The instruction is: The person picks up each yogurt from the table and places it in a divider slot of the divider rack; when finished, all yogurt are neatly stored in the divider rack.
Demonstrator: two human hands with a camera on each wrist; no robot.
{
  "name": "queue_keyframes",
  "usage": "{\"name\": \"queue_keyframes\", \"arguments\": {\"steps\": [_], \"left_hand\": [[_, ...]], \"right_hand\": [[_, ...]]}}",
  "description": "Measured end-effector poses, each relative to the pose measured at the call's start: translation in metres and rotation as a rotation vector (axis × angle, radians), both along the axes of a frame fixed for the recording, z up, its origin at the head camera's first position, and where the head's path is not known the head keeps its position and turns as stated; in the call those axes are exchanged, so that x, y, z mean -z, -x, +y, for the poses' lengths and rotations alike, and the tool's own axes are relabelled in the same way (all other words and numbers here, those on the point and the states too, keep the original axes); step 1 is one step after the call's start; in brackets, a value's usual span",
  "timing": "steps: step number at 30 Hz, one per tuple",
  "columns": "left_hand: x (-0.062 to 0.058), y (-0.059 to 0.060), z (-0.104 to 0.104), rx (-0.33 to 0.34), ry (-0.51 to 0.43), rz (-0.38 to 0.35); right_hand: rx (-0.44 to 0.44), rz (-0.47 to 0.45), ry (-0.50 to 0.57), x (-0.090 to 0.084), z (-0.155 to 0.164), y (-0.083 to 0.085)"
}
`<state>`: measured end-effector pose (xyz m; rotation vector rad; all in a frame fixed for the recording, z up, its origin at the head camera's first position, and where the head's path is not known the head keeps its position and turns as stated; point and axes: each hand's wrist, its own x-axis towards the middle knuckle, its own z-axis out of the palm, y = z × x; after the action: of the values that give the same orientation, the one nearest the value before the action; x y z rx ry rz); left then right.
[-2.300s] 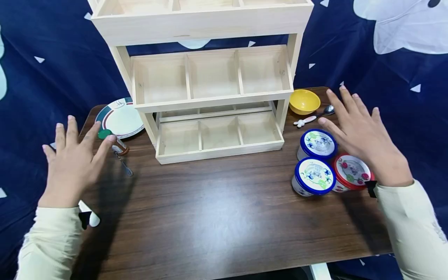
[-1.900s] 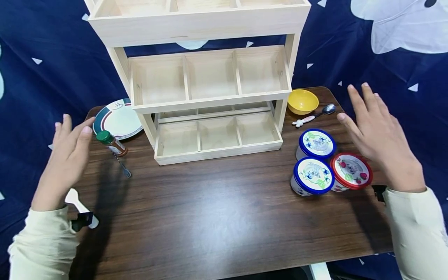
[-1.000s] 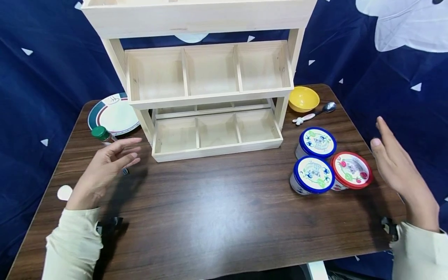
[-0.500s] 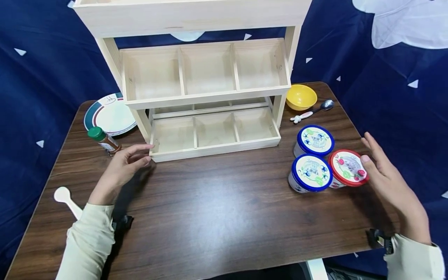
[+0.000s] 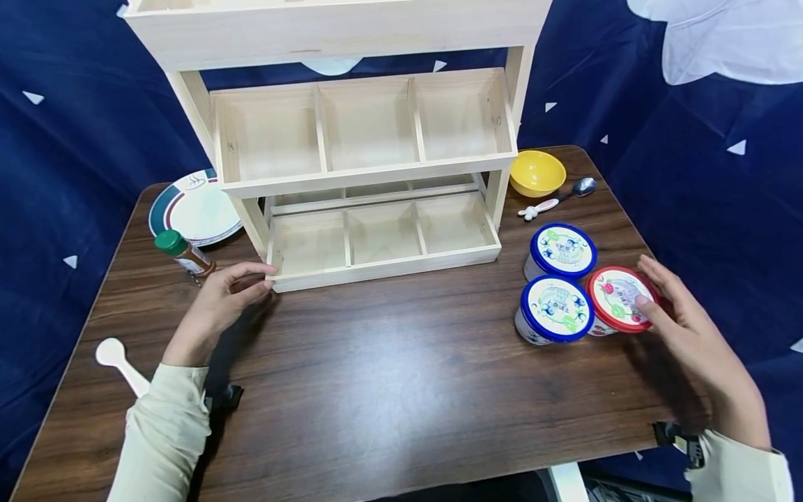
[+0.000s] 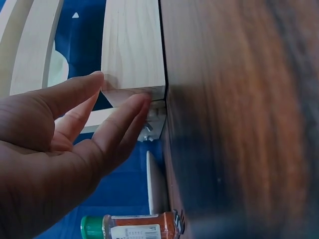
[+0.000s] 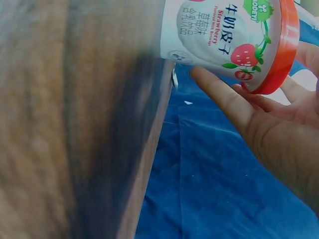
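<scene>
My left hand (image 5: 216, 307) is at the left front corner of the lowest tray (image 5: 389, 268) of a pale wooden rack. In the left wrist view its fingertips meet the end of the wooden board (image 6: 134, 50), thumb and fingers spread apart. My right hand (image 5: 696, 341) is beside a red-lidded tub (image 5: 617, 300), with the thumb over the lid in the head view and the other fingers along the far side. The right wrist view shows the tub (image 7: 214, 35) with strawberry pictures and straight fingers (image 7: 224, 94) by its side.
Two blue-lidded tubs (image 5: 558, 307) stand against the red one. Behind them are a yellow bowl (image 5: 537, 174) and a rabbit-handled spoon (image 5: 558, 199). At left are stacked plates (image 5: 201, 209), a green-capped spice jar (image 5: 185, 252) and a white spoon (image 5: 122, 366). The rack's upper tiers overhang the table.
My left hand has come from above the left side to the lowest tray's corner. The right hand swung outward, then came down and inward to the red-lidded tub.
</scene>
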<state>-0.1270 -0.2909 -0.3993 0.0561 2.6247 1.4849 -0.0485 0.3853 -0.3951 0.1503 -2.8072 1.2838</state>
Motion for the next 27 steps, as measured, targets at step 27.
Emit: {"name": "queue_keyframes", "arguments": {"steps": [27], "left_hand": [[0.006,0.005,-0.001,-0.041,-0.154,-0.136]], "right_hand": [[-0.1,-0.216,0.253,0.021,0.018,-0.005]]}}
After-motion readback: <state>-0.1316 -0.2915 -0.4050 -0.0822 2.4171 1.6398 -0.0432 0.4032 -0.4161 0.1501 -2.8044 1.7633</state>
